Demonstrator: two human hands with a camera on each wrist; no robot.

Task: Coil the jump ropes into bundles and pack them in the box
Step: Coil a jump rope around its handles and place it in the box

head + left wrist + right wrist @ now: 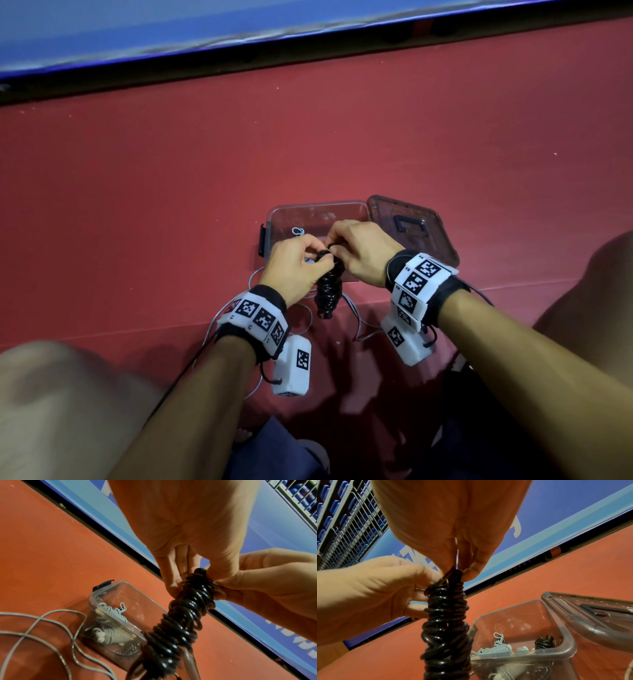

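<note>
Head view: red floor, clear box open on it, grey bundles inside. Both forearms reach forward, wrists raised over the box's near edge. Left hand and right hand pinch the top of a black coiled jump rope, hanging upright between them.

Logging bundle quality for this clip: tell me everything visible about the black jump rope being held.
The black jump rope is glossy, plastic-looking cord wound in tight turns into a long bundle. It hangs roughly upright above the red floor, in front of the open clear box. The left hand and right hand both pinch its top end.
</note>
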